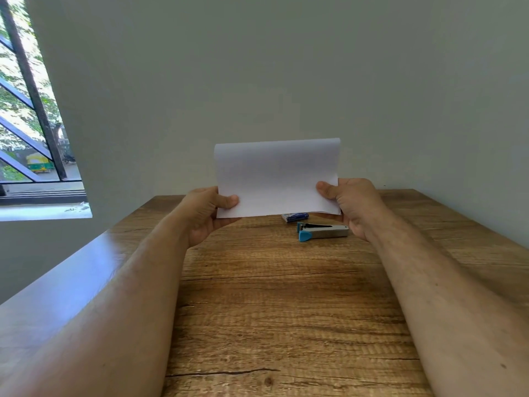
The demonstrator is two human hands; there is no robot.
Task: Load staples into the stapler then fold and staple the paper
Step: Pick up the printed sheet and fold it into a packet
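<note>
Paper (276, 173), white and blank on the side I can see, is held up off the bench (286, 296) in front of the pale wall. It is folded over: the rounded fold runs along the top, and the loose edges hang at the bottom, where near the right corner the layers part slightly. The sheet looks smooth, with no sharp crease pressed in at the top yet.

Left hand (204, 213) grips the lower left corner, thumb on the near face and the other fingers behind. Right hand (347, 206) grips the lower right corner the same way, thumb pressed on the front. Both grips are closed on the paper, pinching it. Both forearms reach out over the bench.

Under the paper's right half, lying on the wood, is the stapler (323, 232): metal body, blue cap at its left end, lying lengthwise left to right, just beside the right hand. Just behind it, partly hidden by the paper's lower edge, sits a small blue staple box (294, 217). Stapler and box are close together but I cannot tell whether they touch.

At the far left a barred window (31, 110) shows greenery outside.
</note>
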